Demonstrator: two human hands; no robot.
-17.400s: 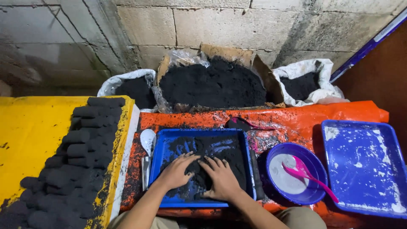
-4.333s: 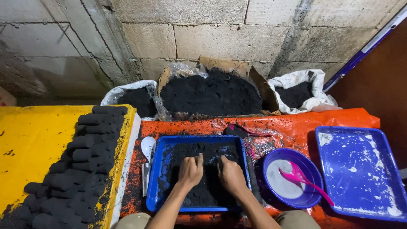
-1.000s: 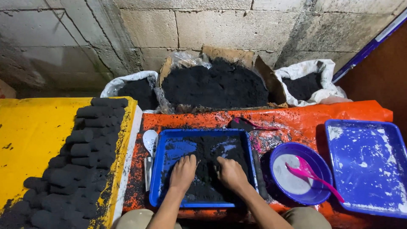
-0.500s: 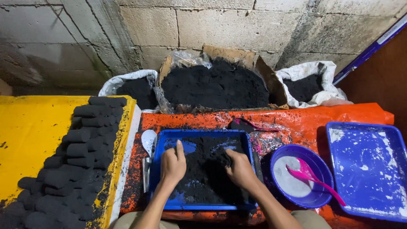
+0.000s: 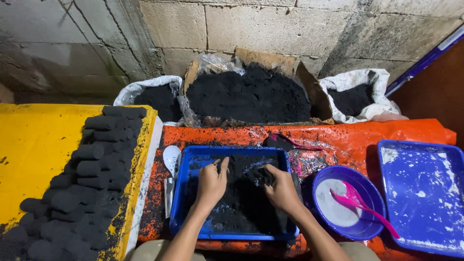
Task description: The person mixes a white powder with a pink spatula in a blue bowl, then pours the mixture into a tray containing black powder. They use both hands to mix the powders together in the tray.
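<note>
Dim overhead light, sharp centre, curved edges (wide lens)

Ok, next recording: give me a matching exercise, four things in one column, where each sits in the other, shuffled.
Things:
1. black briquettes
2. pink spoon
3. white spoon
4. right hand

Places:
A. in the purple bowl
B. on the yellow board
C. in the black powder of the blue tray
D. just left of the blue tray

Pairs: 1-B, 2-A, 3-D, 4-C

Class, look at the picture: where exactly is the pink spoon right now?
In the head view, the pink spoon lies in the purple bowl, right of the blue tray where both hands work, and left of the empty blue tray.
</note>
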